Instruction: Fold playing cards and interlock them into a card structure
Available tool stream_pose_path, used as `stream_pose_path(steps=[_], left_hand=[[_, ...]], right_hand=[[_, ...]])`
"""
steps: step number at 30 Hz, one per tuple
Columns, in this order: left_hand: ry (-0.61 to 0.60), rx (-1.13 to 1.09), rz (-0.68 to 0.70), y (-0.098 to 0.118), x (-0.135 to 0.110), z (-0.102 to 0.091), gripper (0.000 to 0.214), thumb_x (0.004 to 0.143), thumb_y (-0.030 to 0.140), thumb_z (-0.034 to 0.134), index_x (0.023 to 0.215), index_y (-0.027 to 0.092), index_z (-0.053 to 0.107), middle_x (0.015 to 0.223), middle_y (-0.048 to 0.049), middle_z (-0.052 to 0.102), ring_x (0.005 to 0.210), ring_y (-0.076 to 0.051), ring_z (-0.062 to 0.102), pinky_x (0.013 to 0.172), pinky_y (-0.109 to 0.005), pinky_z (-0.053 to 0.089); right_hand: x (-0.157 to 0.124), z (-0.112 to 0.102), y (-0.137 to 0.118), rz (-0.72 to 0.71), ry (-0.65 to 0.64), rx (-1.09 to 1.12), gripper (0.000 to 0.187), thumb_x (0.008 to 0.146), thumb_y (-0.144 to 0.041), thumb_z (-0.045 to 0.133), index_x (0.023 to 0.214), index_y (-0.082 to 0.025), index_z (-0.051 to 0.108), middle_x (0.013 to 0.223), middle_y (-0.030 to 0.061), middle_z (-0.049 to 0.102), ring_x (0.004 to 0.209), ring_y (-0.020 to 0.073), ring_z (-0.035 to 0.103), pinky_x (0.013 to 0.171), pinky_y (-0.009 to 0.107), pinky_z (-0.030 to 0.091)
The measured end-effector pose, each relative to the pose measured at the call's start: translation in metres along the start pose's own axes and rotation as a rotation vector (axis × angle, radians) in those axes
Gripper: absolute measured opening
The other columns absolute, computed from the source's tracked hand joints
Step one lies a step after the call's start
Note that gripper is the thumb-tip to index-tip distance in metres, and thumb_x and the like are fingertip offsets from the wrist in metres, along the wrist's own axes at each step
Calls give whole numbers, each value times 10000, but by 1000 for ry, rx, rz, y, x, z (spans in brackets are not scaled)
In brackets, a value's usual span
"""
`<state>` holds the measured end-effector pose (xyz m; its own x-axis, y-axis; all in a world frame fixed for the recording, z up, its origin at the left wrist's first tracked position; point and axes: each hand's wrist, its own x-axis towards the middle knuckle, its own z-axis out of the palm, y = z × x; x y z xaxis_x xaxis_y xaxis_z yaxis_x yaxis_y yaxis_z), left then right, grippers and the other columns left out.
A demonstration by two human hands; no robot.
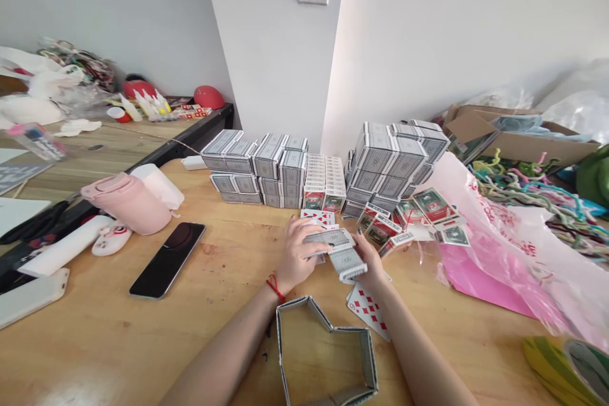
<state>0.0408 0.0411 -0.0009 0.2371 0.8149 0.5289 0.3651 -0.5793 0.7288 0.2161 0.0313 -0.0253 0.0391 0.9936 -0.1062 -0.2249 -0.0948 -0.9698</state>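
Note:
In my left hand (301,252) are grey-backed playing cards (328,238), its fingers closed on their left side. My right hand (370,257) grips the lower right end of another grey-backed piece made of cards (346,261), which touches the first. Loose cards lie under and beside the hands, among them a red diamonds card (368,312) by my right wrist. Nearer to me stands a heart-like frame of joined cards (328,328), open in the middle. Small card boxes (383,228) lie just beyond my right hand.
Stacked card blocks (257,168) and a taller stack (390,158) stand at the back, with upright rows of card boxes (324,177) between. Left are a phone (169,260) and a pink cup (130,203). Right are pink plastic (490,279), tape (561,365) and coloured yarn (528,203).

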Motion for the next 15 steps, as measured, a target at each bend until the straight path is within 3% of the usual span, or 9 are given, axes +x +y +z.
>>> stream_pose_path(steps=[4, 6, 8, 10, 13, 15], left_hand=[[40, 105, 4, -5, -2, 1, 291, 690, 99, 573, 852, 310, 691, 1256, -13, 485, 1243, -252, 292, 1040, -473, 188], [86, -2, -69, -8, -2, 2, 457, 675, 87, 567, 1078, 299, 600, 1353, -35, 365, 1265, -248, 273, 1041, -447, 210], [130, -249, -195, -10, -2, 3, 669, 654, 95, 557, 1279, 279, 402, 1393, -66, 295, 1245, -230, 325, 1013, -396, 288], [101, -584, -357, -13, -1, 3, 740, 640, 135, 535, 1331, 255, 298, 1356, -87, 363, 1172, -218, 427, 936, -359, 384], [-41, -994, -580, -15, 0, 4, 553, 629, 218, 514, 1182, 209, 487, 1159, -89, 567, 1014, -238, 552, 811, -369, 465], [-91, -1084, -691, -15, 0, 7, 416, 620, 243, 556, 1032, 191, 587, 1049, -83, 630, 943, -248, 586, 771, -376, 481]], right_hand=[[-2, 0, -3, 100, -59, 124, 406, 629, -431, 666, 931, -165, 607, 799, 68, 688, 683, 231, 638, 617, 334, 484], [-2, 2, -3, 69, -52, 150, 411, 610, -397, 686, 949, -179, 607, 857, 69, 688, 725, 232, 637, 651, 342, 485], [-1, 3, -1, 30, -31, 176, 404, 614, -387, 682, 958, -191, 607, 901, 73, 683, 769, 235, 632, 666, 348, 486], [0, 3, 1, 8, -14, 192, 398, 616, -381, 681, 962, -198, 606, 909, 72, 680, 781, 239, 628, 654, 350, 487], [1, 4, 5, -8, -18, 160, 397, 630, -387, 671, 975, -201, 607, 864, 57, 682, 770, 241, 623, 634, 349, 483], [0, 5, 7, -36, -25, 77, 373, 656, -404, 649, 969, -203, 616, 850, 43, 678, 772, 235, 616, 646, 344, 477]])
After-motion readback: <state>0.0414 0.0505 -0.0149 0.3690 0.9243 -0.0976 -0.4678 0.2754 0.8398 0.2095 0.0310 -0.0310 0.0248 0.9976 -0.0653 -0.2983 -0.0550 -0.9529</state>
